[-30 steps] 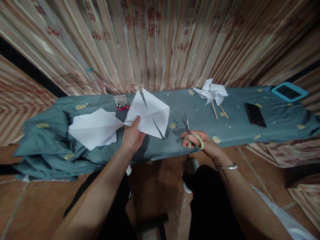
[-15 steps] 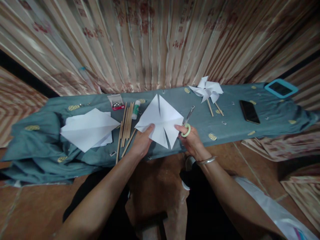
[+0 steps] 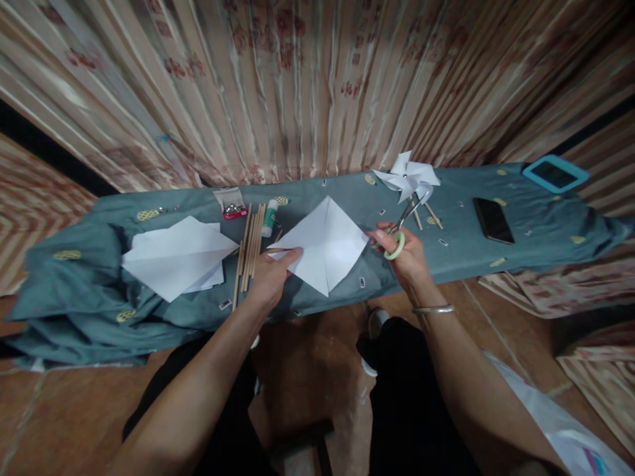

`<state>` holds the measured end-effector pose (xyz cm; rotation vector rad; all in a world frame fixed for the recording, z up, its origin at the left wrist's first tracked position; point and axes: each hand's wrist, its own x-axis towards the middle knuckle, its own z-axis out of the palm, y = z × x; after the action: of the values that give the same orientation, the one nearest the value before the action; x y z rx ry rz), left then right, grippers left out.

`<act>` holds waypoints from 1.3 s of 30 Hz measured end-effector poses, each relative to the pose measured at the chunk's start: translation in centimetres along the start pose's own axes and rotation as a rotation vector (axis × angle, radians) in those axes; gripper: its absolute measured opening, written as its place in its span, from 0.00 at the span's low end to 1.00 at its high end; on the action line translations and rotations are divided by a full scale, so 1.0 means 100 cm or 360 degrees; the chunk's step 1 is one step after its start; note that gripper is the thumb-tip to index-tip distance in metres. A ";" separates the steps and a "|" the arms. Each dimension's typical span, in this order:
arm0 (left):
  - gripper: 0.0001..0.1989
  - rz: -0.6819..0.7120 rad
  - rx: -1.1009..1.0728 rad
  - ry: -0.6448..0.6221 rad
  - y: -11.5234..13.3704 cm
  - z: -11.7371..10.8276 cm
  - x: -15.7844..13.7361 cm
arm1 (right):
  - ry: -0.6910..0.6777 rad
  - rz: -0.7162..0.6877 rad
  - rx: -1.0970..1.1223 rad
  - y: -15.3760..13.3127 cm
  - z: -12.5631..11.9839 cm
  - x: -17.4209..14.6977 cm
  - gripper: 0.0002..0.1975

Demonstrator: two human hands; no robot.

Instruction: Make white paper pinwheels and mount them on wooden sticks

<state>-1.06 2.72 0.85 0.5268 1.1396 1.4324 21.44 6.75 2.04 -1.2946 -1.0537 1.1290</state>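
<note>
My left hand (image 3: 272, 274) pinches the left corner of a square white sheet of paper (image 3: 325, 246), thumb on top. The sheet stands cornerwise like a diamond, creased down its middle, over the cloth. At its right corner is my right hand (image 3: 399, 254), closed on a pair of scissors (image 3: 395, 244) with pale green handles. The scissor blades point up and away, toward the pinwheels. Whether the right fingertips still touch the sheet's corner, I cannot tell. Left of my left hand lie several wooden sticks (image 3: 252, 246) and a glue stick (image 3: 269, 218).
A stack of white paper (image 3: 178, 256) lies at left on the green cloth (image 3: 99, 277). Behind the sticks is a small red-and-white box of pins (image 3: 232, 203). White paper pinwheels (image 3: 407, 177) on sticks, a dark phone (image 3: 493, 220) and a blue-framed tablet (image 3: 555, 174) lie at right.
My right hand has moved right, and the scissors have swung with it. The sheet's cut slits, open before, now lie closed as creases. My left hand has shifted slightly left.
</note>
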 end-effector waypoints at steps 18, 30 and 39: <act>0.15 -0.0022 0.0366 -0.0211 -0.006 -0.006 0.003 | -0.0600 0.0041 -0.0545 -0.005 -0.014 -0.012 0.24; 0.12 0.0117 0.0454 -0.0166 -0.037 0.003 0.012 | -0.0222 -0.0947 -0.1564 -0.007 0.003 -0.036 0.16; 0.21 0.0205 0.0793 -0.0369 -0.028 -0.002 0.026 | -0.0611 -0.0986 -0.2122 0.022 0.014 -0.032 0.24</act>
<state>-0.46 4.65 -2.37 1.1038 1.2916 1.1511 19.46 3.77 0.05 -1.4943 -2.4978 0.0605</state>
